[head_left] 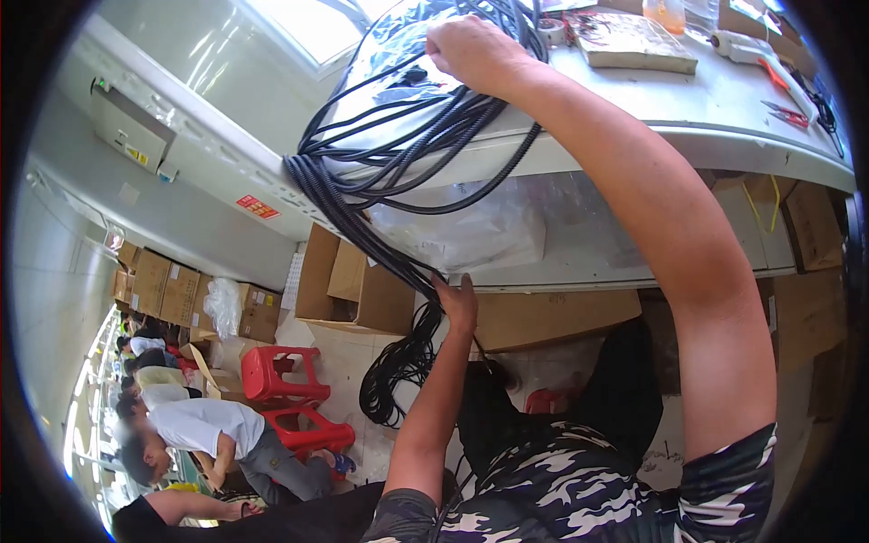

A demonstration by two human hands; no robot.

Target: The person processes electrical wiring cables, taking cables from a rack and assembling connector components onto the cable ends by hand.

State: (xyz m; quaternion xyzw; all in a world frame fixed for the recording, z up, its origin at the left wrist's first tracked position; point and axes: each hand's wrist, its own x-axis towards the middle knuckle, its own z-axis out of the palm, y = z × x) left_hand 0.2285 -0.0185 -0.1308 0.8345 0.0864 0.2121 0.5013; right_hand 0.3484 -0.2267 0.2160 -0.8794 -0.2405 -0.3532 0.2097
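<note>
A thick bundle of black cables [335, 204] drapes over the left corner of the white workbench [579, 159] and hangs down to the floor. My left hand [458, 302] is at the lower part of the bundle, below the bench edge, with its fingers around the cables. Up on the bench, my right hand [475, 54] is bent at the wrist with curled fingers, above loops of the same cables; what its fingers hold is hidden. Clear plastic [394, 59] lies under the loops. The cables' tangled lower part [398, 376] hangs near the floor.
On the bench are a flat block [629, 43], a glue gun [747, 47] and red-handled snips [787, 114]. An open cardboard box [353, 285] and red stools [282, 373] stand below left. A person in a white shirt [204, 423] and other people are at the left.
</note>
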